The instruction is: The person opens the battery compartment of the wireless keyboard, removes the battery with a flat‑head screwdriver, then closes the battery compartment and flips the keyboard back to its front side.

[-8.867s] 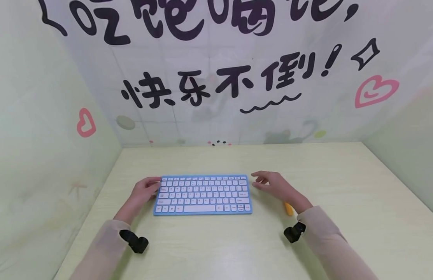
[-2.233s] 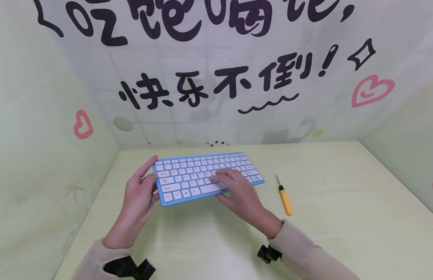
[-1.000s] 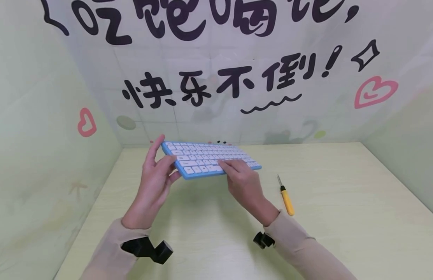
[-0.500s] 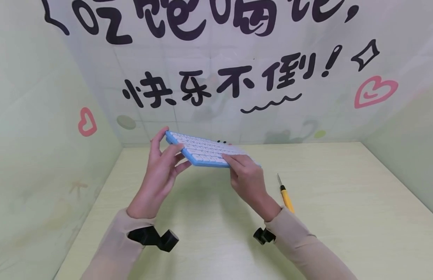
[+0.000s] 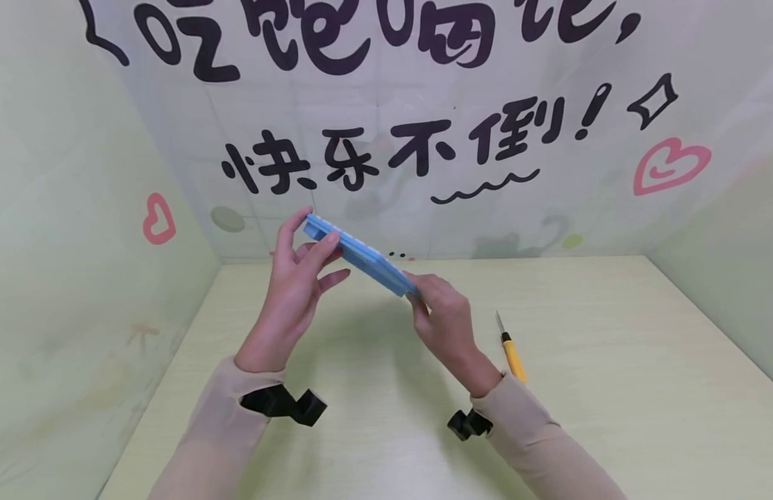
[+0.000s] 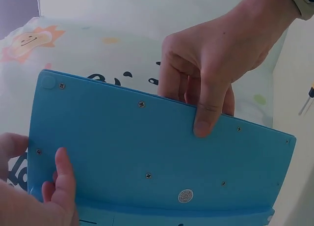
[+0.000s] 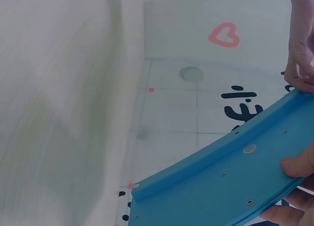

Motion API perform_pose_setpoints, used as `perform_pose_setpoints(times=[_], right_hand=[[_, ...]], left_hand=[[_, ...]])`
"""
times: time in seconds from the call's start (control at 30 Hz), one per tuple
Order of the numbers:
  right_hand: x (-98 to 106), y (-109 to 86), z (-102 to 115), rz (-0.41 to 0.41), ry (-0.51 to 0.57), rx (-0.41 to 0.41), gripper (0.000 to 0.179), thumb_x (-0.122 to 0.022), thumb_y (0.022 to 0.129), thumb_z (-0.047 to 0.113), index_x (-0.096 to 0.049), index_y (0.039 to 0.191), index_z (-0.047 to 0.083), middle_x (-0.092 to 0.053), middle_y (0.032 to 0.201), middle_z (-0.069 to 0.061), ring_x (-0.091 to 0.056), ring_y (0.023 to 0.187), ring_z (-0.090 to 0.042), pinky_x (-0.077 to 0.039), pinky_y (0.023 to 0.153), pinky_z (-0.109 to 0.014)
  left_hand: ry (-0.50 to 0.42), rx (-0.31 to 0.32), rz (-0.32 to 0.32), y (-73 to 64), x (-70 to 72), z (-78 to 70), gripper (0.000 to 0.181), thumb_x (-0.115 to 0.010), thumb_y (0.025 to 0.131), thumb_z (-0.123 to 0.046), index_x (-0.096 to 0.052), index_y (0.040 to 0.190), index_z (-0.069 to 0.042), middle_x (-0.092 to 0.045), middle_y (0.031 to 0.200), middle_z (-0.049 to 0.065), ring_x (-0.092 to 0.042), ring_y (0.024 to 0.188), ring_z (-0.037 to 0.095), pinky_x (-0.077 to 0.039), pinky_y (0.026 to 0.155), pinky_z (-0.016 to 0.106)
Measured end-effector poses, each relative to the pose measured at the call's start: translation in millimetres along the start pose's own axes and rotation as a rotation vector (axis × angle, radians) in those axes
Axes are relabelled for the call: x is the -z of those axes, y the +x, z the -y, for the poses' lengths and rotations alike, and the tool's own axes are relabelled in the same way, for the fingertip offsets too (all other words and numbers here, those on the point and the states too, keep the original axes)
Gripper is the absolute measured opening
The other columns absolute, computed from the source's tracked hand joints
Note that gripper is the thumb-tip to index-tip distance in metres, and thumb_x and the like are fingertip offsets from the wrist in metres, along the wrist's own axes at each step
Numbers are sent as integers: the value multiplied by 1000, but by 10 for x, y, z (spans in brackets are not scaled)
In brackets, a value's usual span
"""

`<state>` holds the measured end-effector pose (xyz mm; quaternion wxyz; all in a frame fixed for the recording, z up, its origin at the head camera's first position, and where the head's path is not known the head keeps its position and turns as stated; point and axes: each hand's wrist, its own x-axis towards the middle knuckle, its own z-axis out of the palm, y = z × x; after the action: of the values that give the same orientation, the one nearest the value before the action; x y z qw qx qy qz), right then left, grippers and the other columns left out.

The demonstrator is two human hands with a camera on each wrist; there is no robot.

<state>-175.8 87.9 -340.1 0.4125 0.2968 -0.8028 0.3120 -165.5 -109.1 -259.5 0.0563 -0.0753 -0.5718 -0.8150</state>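
A blue keyboard (image 5: 361, 255) with white keys is held up above the table, tilted so that its underside (image 6: 108, 137) shows. Small screws and a round sticker (image 6: 185, 196) dot that underside. My left hand (image 5: 285, 295) grips the keyboard's left end, one finger at the upper corner and the thumb on the edge. With the thumb on the underside and the fingers over the key side, my right hand (image 5: 447, 316) pinches the near long edge. The keys are mostly hidden. To the right, a small screwdriver (image 5: 513, 357) with a yellow handle lies on the table.
The pale wooden table (image 5: 611, 361) is enclosed by a back wall cloth (image 5: 386, 222) with dark lettering and by side walls. A black wrist camera (image 5: 286, 405) sits on each sleeve. The screwdriver lies close beside the right forearm.
The keyboard, flat on the table at first, was lifted by both hands. Over the last second it has risen and tipped further, turning its keys away and bringing its underside into view.
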Motion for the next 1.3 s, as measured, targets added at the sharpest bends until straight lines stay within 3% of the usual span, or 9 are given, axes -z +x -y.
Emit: perform_pose_setpoints(times=[0.23,0.47,0.67,0.97,1.2,1.3], right_hand=[[-3,-27,-22,-23,29,-82,30,-73,69,-11,-66,97,-4,-66,85,-14,-65,78,-27,-53,67,-40],[21,-27,-35,-21,99,-177,25,-71,71,-11,-66,95,-5,-66,87,-16,-66,80,-28,-54,61,-37],[39,2,-13,-22,176,-269,23,-68,74,-12,-65,97,-6,-66,91,-18,-65,86,-30,-53,62,-32],[38,59,-5,-42,237,-381,25,-69,75,-9,-66,99,-6,-66,92,-18,-65,85,-29,-53,60,-34],[34,118,20,-39,248,-442,24,-69,76,-6,-66,100,-5,-66,92,-17,-65,84,-28,-53,60,-34],[27,142,26,-45,253,-448,24,-69,77,-4,-66,101,-5,-66,93,-17,-65,84,-27,-53,60,-35]], left_hand=[[71,-11,39,71,12,32,57,-55,92,-11,-29,141,-28,-54,94,8,-55,89,25,-49,77,34],[107,-34,85,158,32,89,59,-54,92,-9,-30,142,-30,-56,90,8,-55,88,25,-48,77,33],[129,35,83,221,60,195,57,-54,92,-10,-31,143,-24,-56,91,7,-57,90,24,-49,79,33],[136,109,63,270,129,422,44,-53,93,-10,-44,135,-19,-56,89,8,-58,84,18,-48,80,34],[150,189,79,267,170,652,36,-51,94,-11,-50,129,-10,-54,103,14,-53,101,32,-46,85,35],[132,220,92,267,187,763,35,-50,94,-9,-50,129,-6,-54,105,14,-54,99,31,-46,83,34]])
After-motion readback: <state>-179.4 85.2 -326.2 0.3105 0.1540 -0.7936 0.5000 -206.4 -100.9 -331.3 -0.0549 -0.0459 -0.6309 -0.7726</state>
